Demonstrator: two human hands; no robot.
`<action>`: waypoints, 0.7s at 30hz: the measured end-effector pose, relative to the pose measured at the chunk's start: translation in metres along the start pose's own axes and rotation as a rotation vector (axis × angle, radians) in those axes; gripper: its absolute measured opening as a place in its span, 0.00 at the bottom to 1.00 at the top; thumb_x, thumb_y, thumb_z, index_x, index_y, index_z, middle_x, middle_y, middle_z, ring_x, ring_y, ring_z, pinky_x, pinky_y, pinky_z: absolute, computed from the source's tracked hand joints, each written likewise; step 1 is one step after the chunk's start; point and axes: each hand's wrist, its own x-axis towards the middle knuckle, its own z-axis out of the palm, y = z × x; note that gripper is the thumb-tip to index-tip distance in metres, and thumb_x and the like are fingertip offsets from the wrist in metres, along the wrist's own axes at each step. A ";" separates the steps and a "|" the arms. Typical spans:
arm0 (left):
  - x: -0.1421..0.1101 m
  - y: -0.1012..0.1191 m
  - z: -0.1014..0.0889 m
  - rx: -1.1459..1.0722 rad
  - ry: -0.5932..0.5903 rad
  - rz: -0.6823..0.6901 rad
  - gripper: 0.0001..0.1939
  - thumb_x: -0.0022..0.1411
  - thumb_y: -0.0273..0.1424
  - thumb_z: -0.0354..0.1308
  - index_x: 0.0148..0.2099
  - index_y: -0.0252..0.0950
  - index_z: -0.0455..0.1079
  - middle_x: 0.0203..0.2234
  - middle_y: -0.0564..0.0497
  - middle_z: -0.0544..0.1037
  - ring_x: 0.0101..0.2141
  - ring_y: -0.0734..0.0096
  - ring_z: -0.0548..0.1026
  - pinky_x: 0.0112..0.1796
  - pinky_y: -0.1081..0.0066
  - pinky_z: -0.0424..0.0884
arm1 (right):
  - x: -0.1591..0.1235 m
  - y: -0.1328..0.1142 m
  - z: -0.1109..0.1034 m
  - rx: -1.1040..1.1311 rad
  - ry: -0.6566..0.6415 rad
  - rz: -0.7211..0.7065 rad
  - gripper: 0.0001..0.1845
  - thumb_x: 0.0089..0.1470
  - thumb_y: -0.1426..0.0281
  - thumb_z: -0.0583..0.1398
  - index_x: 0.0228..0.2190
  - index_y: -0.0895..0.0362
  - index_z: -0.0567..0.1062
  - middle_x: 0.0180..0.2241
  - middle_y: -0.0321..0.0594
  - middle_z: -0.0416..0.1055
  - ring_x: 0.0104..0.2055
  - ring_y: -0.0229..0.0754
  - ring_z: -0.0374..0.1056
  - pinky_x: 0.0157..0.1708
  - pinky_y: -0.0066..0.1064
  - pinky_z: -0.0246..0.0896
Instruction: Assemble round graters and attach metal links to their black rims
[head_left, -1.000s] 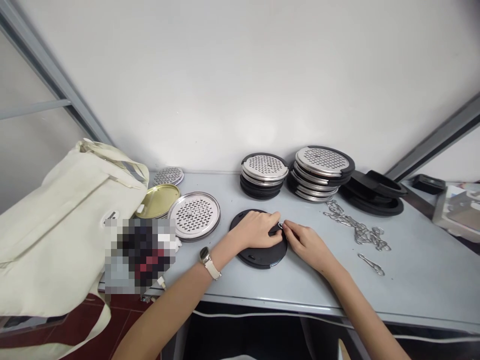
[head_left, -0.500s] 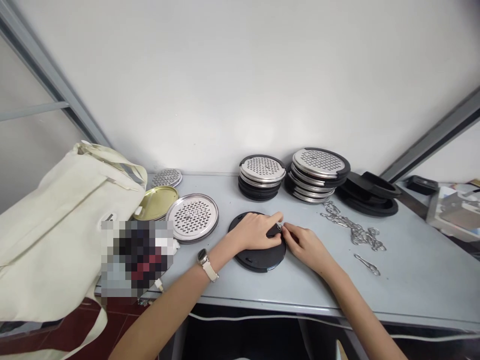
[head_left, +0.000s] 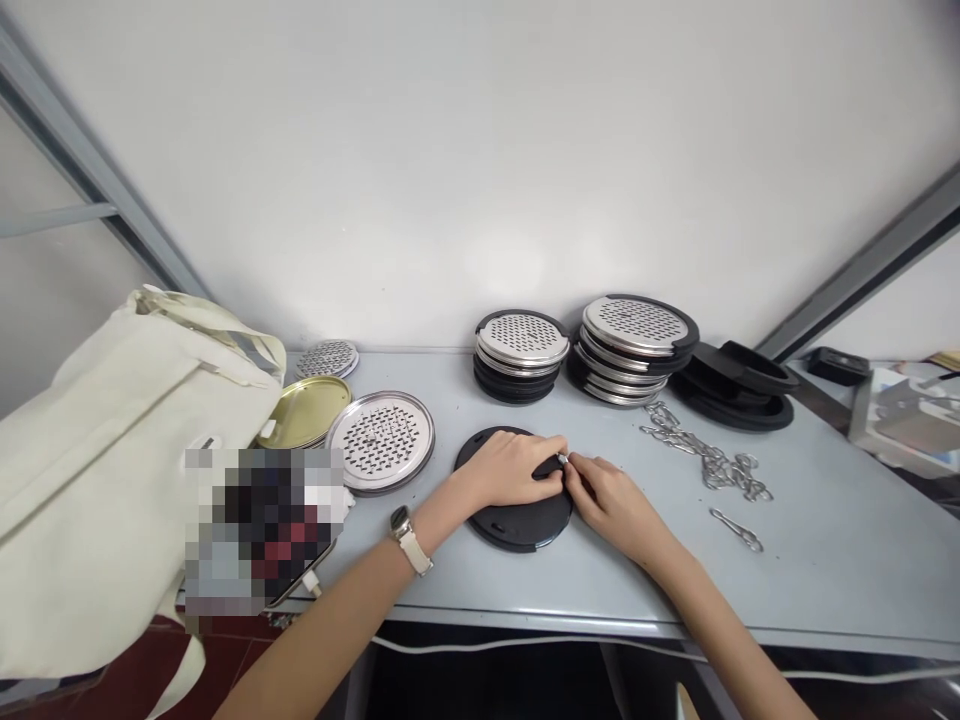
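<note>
I judge this piece of work to be midway: the small metal piece (head_left: 562, 459) is at the edge of the black disc (head_left: 517, 535), and I can't tell whether it is through or fastened. Behind it, the lower stack (head_left: 521, 355) and the taller stack (head_left: 636, 345) carry perforated plates set in black rims, which look put together; whether they bear clips I cannot see. Loose so far are a perforated plate (head_left: 381, 442) to my left, a heap of wire clips (head_left: 724, 468) to my right, a lone clip (head_left: 736, 530) nearer me, and black parts (head_left: 739, 385) at the back.

The disc lies flat on the bench (head_left: 600, 590), right before me, dark and round, with small slots near its rim. My left hand (head_left: 517, 470) curves over it, touching; how firmly it grips, I can't tell. My right hand (head_left: 607, 495) pinches the metal piece between its fingertips.
</note>
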 end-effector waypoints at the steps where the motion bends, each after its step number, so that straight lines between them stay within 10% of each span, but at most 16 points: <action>1: 0.000 0.000 0.000 -0.004 -0.002 -0.002 0.06 0.62 0.34 0.49 0.40 0.39 0.63 0.29 0.55 0.75 0.30 0.68 0.74 0.27 0.71 0.58 | -0.001 -0.001 0.000 -0.002 0.005 0.004 0.14 0.62 0.67 0.45 0.26 0.54 0.62 0.23 0.38 0.66 0.28 0.42 0.63 0.28 0.31 0.53; 21: 0.000 0.003 0.002 -0.009 -0.005 -0.112 0.07 0.60 0.35 0.50 0.38 0.37 0.61 0.27 0.52 0.74 0.30 0.64 0.75 0.30 0.70 0.64 | 0.001 -0.008 0.001 0.020 0.023 0.144 0.15 0.62 0.65 0.44 0.25 0.53 0.61 0.19 0.35 0.66 0.20 0.39 0.62 0.22 0.28 0.50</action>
